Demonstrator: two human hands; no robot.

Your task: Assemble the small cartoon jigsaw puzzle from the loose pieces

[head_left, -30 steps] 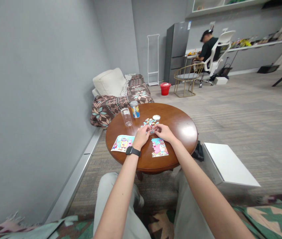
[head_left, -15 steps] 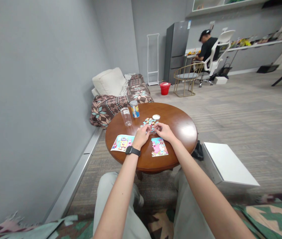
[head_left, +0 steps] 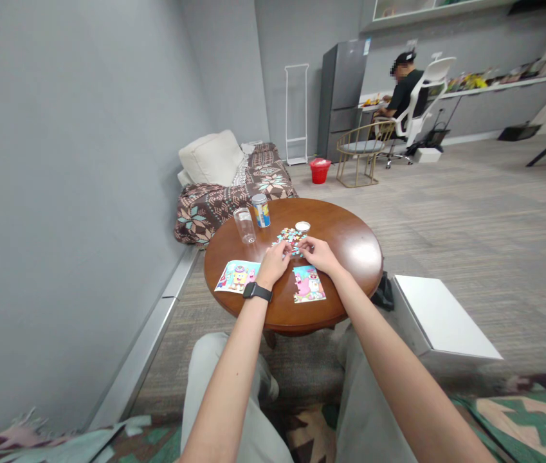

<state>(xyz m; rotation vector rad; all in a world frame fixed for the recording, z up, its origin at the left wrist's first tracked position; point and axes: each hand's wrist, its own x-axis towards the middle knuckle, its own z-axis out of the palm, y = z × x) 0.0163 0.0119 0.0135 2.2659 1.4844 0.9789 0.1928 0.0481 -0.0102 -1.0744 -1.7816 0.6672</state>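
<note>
A loose heap of small jigsaw puzzle pieces (head_left: 290, 236) lies near the middle of the round wooden table (head_left: 352, 270). At its near left edge is my left hand (head_left: 275, 262), with a black watch on the wrist and the fingertips pinched together. My right hand (head_left: 319, 254) meets the heap from the right, its fingers also curled in. Whatever sits between the fingertips is too small to tell. Below the right hand lies a partly joined puzzle section (head_left: 309, 284) with a pink figure. A printed picture sheet (head_left: 236, 276) is partly covered by my left wrist.
Behind the heap are a round white-faced lid (head_left: 302, 227), a clear cup (head_left: 244, 226) and a printed can (head_left: 262, 212). A white box (head_left: 446, 315) stands on the floor to the right. Farther off, a person (head_left: 405, 90) sits by a counter.
My hands stay at the heap, with only slight finger movement. The seated person in the background has shifted a little to the right.
</note>
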